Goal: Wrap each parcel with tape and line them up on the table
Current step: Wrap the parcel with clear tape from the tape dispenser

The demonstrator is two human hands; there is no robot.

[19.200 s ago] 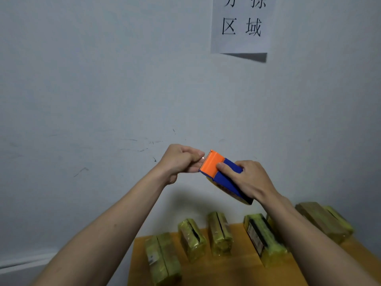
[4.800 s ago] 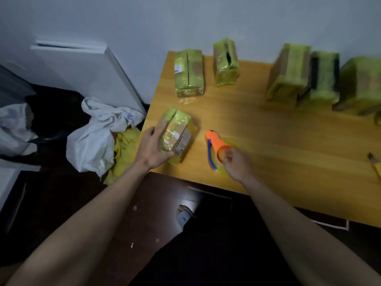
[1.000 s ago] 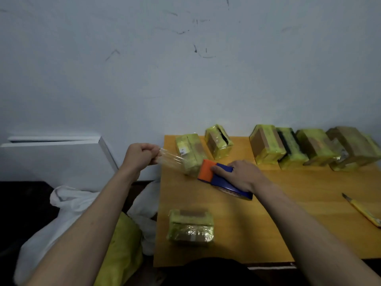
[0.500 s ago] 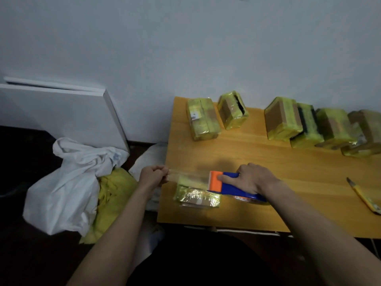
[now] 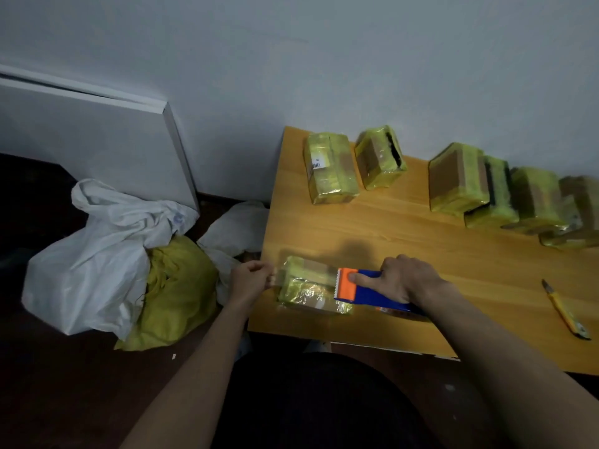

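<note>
A small yellow-taped parcel (image 5: 308, 288) lies at the front left corner of the wooden table (image 5: 421, 254). My right hand (image 5: 402, 278) grips the orange and blue tape dispenser (image 5: 363, 288) just right of the parcel, index finger lying along its top. My left hand (image 5: 249, 280) pinches the free end of the clear tape (image 5: 275, 278) off the parcel's left side, past the table edge. The tape strip spans the top of the parcel between both hands. Several wrapped parcels (image 5: 330, 166) stand in a row along the wall at the back.
A yellow utility knife (image 5: 565, 309) lies at the table's right front. On the floor to the left sit a white bag (image 5: 97, 251) and a yellow bag (image 5: 181, 286). A white board (image 5: 97, 140) leans on the wall.
Both hands have come down from in front of the wall with the tape stretched between them. The strip now lies over the parcel at the table's front corner.
</note>
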